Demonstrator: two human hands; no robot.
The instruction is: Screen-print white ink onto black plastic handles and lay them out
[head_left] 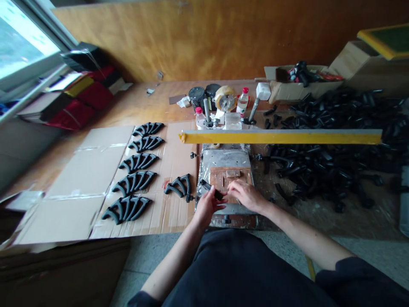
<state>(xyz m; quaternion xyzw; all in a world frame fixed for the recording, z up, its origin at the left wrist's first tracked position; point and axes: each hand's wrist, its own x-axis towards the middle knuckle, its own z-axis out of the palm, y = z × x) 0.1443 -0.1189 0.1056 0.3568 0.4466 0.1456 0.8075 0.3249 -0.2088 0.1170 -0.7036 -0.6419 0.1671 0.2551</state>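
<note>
My left hand grips a black plastic handle-like part that slants over the front left of the metal plate. Close beside it, my right hand is closed, its fingertips pinched together near the part; whatever is between them is too small to make out. Beneath both hands lies a brown wooden jig board with small blocks on it, set on a grey metal plate. To the left, a small group of black curved parts rests on cardboard.
Five fanned rows of black parts lie on the cardboard sheet. A yellow-edged bar spans above the plate. Loose black parts are heaped at right. Behind stand bottles, dark tubs, a tape roll and a carton.
</note>
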